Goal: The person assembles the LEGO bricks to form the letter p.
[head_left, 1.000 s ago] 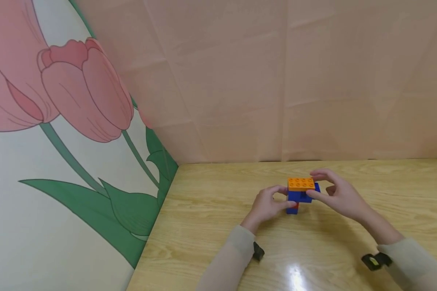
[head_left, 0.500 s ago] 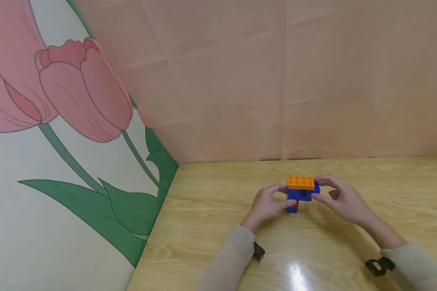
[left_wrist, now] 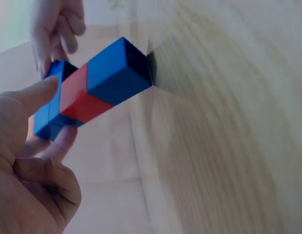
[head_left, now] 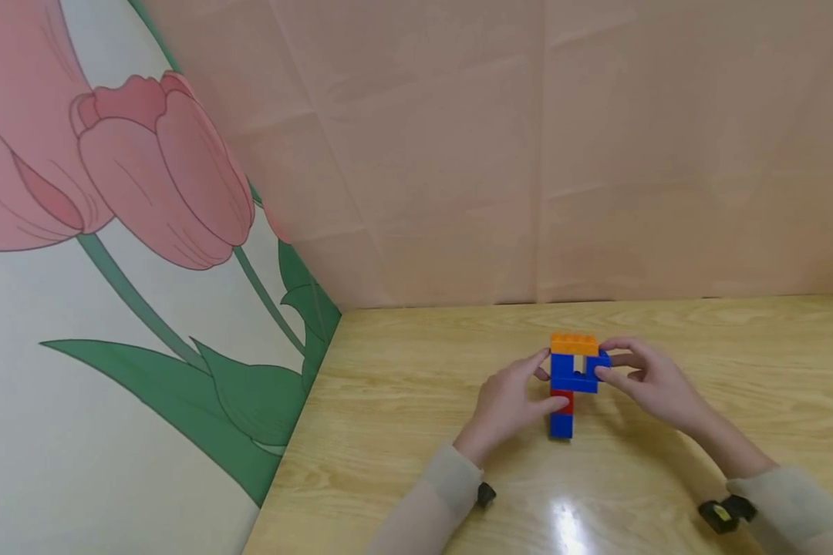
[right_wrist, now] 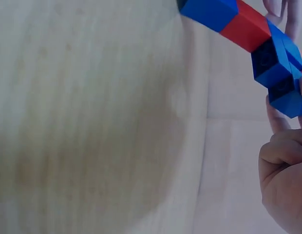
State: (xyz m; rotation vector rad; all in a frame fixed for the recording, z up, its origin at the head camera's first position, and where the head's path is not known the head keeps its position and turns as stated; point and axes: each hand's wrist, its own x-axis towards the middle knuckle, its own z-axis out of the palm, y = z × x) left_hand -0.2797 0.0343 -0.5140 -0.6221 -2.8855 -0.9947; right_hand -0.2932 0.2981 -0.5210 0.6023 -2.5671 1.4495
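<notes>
A joined stack of toy building bricks is between both hands. At its foot is a blue brick (head_left: 561,426), with a red brick (head_left: 562,401) above it. Higher up, blue bricks (head_left: 575,382) frame a small gap, and an orange brick (head_left: 574,344) caps them. My left hand (head_left: 503,401) pinches the stack from the left, thumb across the red brick. On the right side my right hand (head_left: 655,381) pinches a protruding blue brick (head_left: 602,361) between thumb and fingers. The left wrist view shows the stack's lower blue brick (left_wrist: 114,73) tilted. Whether the foot touches the table I cannot tell.
The wood-grain table (head_left: 389,385) runs back to a creased pinkish cloth wall (head_left: 423,154). A panel with printed tulips (head_left: 166,169) borders the left side. Black straps with small devices (head_left: 725,512) sit at both wrists.
The stack has tipped back, its foot swinging nearer to me, so its front and the gap now show and the orange studs hardly do. The right fingers have slid outward to the blue brick.
</notes>
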